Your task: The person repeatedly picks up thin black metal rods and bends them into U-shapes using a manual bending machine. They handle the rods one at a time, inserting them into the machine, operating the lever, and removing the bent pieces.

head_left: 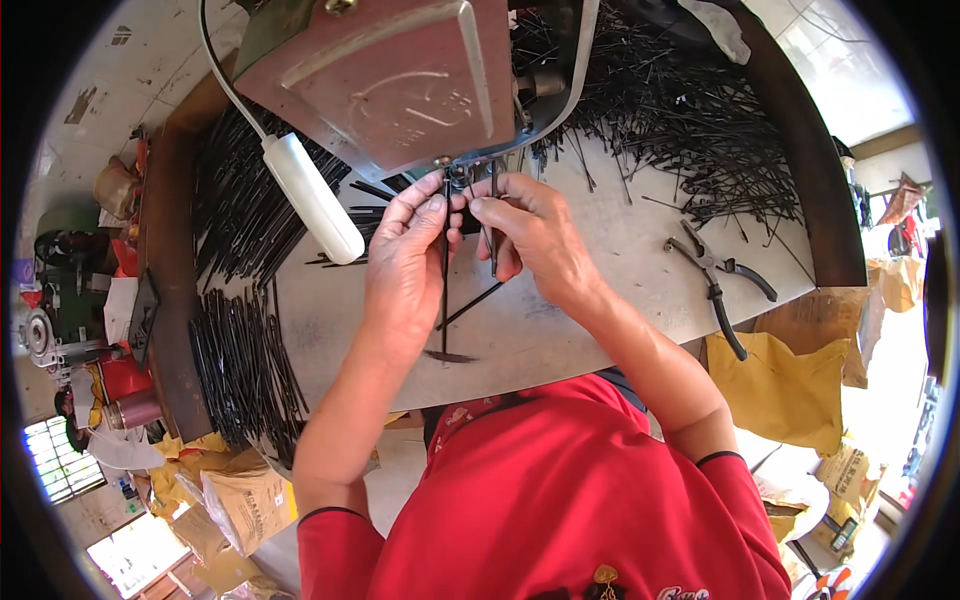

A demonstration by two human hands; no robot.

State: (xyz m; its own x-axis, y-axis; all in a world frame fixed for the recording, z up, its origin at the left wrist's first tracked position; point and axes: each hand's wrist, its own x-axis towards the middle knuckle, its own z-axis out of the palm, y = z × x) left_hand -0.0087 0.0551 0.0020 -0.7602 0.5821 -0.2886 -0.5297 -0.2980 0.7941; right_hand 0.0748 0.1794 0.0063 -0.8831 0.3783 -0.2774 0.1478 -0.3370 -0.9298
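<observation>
Both of my hands are raised together under the front of a reddish-brown machine head (pixel 390 95). My left hand (pixel 398 275) pinches a thin black rod (pixel 445 290) between thumb and fingers; its lower end hangs down toward the metal tabletop (pixel 590 320). With fingers curled, my right hand (pixel 540 240) grips another black rod (pixel 494 185) just to the right. The upper ends of both rods are close to the small metal parts (pixel 460 178) at the machine's underside. Whether they touch those parts is too small to tell.
A white lamp bar (pixel 312 200) hangs left of my hands. Black rods lie in a pile (pixel 245 200) at far left and a bundle (pixel 245 360) nearer. Tangled black pieces (pixel 690 130) cover the far right. Pliers (pixel 712 270) rest at right. A raised dark rim (pixel 820 170) borders the table.
</observation>
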